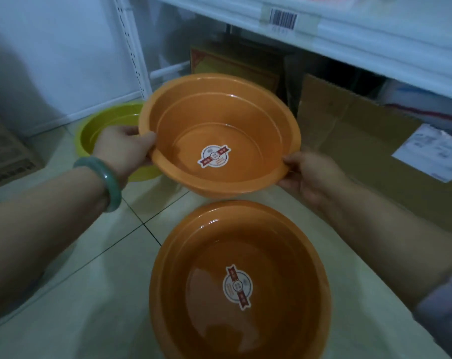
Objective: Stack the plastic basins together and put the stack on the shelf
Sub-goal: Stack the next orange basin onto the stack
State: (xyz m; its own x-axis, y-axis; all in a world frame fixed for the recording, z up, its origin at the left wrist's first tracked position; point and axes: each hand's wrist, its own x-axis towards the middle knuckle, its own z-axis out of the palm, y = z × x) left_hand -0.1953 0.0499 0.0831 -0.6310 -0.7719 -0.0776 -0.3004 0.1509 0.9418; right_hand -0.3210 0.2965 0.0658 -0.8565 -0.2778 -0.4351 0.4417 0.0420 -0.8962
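Observation:
I hold an orange plastic basin (219,120) in the air, tilted toward me, a round sticker on its bottom. My left hand (123,149) grips its left rim and my right hand (310,174) grips its right rim. A second orange basin (240,281) with the same sticker rests on the tiled floor directly below and nearer to me. A yellow-green basin (100,125) sits on the floor behind my left hand, partly hidden by the hand and the held basin. The white shelf (375,45) runs across the upper right.
Flat cardboard boxes (362,141) lean under the shelf at right, one with a white label. A dark box (235,66) stands further back under the shelf. Another carton (7,151) sits at the left edge. A white perforated shelf upright (131,42) rises behind the green basin.

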